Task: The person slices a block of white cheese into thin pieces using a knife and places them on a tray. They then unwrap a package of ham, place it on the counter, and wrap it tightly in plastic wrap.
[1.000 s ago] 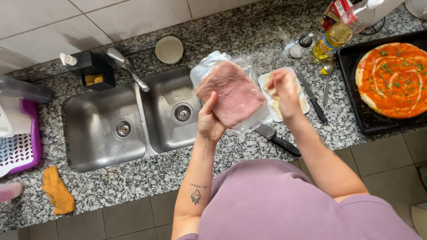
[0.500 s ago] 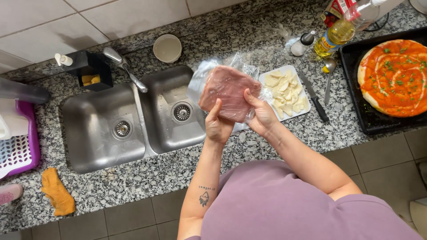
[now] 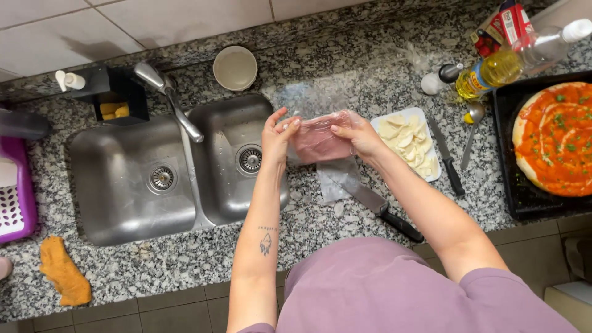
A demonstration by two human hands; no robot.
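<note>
Where the speckled granite worktop meets the tiled wall, a double steel sink lies at nine o'clock. Left hand and right hand grasp a clear bag of pink sliced meat above the worktop; at three o'clock, a sauced pizza base on a dark tray.

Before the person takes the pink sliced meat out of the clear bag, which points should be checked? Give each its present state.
1. Both hands hold the bag of sliced meat: left hand and right hand each grip one end. Ok.
2. Bag already open: cannot tell.
3. Large knife lies directly below the hands, blade toward the sink. Not ok, probably worth moving.
4. Pizza base with red sauce lies on the black tray at the right. Ok.
5. White tray of cheese pieces sits beside the right hand, apart from the bag. Ok.
</note>
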